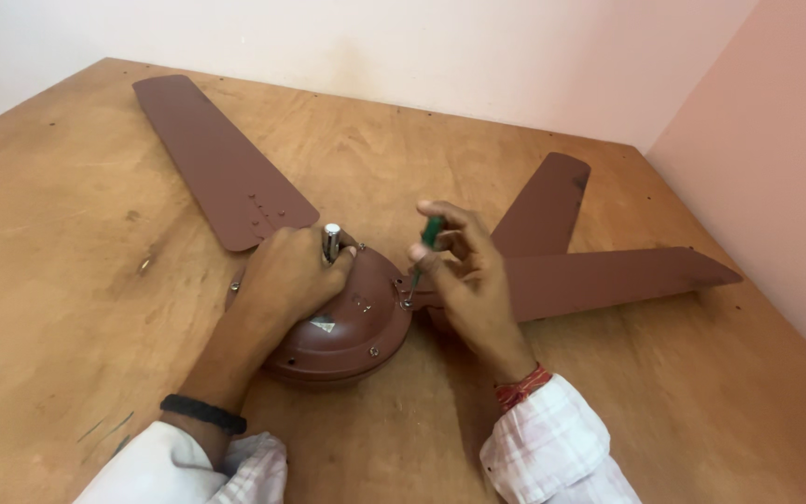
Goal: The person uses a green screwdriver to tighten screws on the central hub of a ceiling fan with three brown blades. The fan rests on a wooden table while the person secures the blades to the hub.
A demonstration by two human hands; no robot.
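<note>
Left hand (286,275) gripping glossy brown domed fan motor (352,331), right hand (468,271) pinching green screwdriver (426,245).

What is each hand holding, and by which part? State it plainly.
The right hand holds a green-handled screwdriver by its handle, tip at a screw on the fan motor housing. The left hand rests on top of the housing, beside its metal shaft.
</note>
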